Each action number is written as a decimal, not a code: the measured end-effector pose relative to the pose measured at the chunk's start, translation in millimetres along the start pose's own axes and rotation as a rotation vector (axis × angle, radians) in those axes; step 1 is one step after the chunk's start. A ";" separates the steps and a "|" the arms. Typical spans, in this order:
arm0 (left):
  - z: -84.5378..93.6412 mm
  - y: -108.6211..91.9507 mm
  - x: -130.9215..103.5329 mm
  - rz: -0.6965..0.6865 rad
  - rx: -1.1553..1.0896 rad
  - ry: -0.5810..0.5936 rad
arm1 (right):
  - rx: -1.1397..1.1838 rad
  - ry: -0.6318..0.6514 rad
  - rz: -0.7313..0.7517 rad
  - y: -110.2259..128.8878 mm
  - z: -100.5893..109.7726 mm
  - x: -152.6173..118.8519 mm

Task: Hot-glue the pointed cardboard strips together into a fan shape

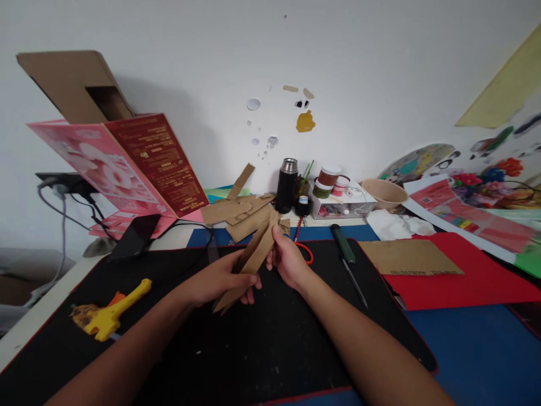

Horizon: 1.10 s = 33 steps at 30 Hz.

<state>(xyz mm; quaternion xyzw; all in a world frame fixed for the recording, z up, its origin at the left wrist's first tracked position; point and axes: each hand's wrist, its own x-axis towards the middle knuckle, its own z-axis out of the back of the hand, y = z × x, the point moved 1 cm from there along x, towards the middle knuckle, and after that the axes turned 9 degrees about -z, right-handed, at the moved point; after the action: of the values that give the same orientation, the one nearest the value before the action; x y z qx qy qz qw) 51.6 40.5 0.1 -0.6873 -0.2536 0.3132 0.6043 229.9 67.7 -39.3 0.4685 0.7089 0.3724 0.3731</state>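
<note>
Held above the black mat is a folded cardboard strip (258, 252), slanting from lower left to upper right. My left hand (224, 277) is closed around its lower part, thumb on the near face. At the upper end my right hand (288, 256) pinches the strip, with some fingers hidden behind it. The lower end splits into pointed flaps. Just beyond my hands lie several loose cardboard pieces (226, 211). Orange-red scissors handles (308, 255) show behind my right hand. To the left on the mat rests a yellow glue gun (107, 316).
A green utility knife (343, 243) and a pen-like tool (354, 282) lie right of my hands. A phone (135, 238) sits left, by a pink box (127, 163). A black thermos (287, 186) stands at the back. Cardboard (414, 256) lies on red sheets (465, 287) at right.
</note>
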 end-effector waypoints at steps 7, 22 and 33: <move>-1.8 -2.4 -2.0 0.045 0.065 0.035 | 0.103 -0.003 -0.028 0.5 1.1 0.5; 6.1 6.1 -1.2 0.053 0.018 0.061 | 0.160 0.032 -0.048 -3.1 -1.6 -0.1; 12.6 24.9 -2.3 0.026 -0.268 0.166 | 0.100 -0.016 0.070 4.7 -0.7 -1.0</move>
<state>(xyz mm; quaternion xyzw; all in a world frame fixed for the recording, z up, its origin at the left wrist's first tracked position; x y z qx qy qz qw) 40.1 43.8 -25.2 -0.7885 -0.2334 0.2262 0.5221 231.4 68.0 -34.7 0.5141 0.7067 0.3458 0.3415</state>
